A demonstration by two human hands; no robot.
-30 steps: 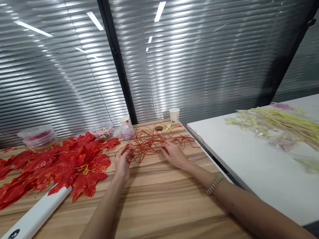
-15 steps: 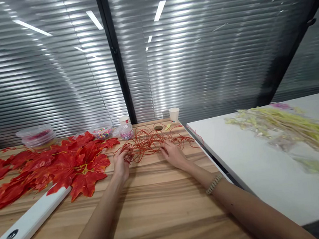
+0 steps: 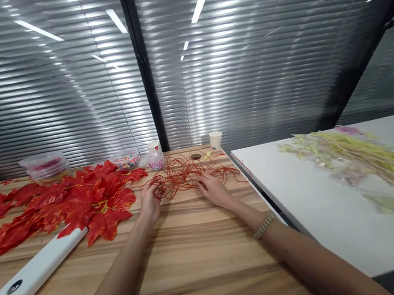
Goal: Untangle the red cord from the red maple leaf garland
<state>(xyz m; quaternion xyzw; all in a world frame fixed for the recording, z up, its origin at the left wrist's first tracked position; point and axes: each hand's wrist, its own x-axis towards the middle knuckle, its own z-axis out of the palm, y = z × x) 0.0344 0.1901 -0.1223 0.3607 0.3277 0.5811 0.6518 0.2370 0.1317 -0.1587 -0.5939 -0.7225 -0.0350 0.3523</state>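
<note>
A loose tangle of thin red cord [image 3: 182,172] lies on the wooden table [image 3: 195,253], its loops spreading toward the right edge. My left hand [image 3: 150,199] is at the tangle's left side, its fingers curled round some of the strands. On the near right side, my right hand [image 3: 210,188] has its fingers bent together on the cord, seemingly pinching a strand. The fingertips of both hands are partly hidden among the loops.
Red artificial maple leaves [image 3: 77,200] cover the left, overlapping a white power strip [image 3: 41,267]. Behind stand stacked plastic tubs [image 3: 46,167], bead containers [image 3: 127,161] and a paper cup [image 3: 216,140]. A white table [image 3: 279,175] at right bears yellow stems [image 3: 366,150].
Hardly anything differs: both hands stay in the same place on the red cord, and the view has shifted very slightly.
</note>
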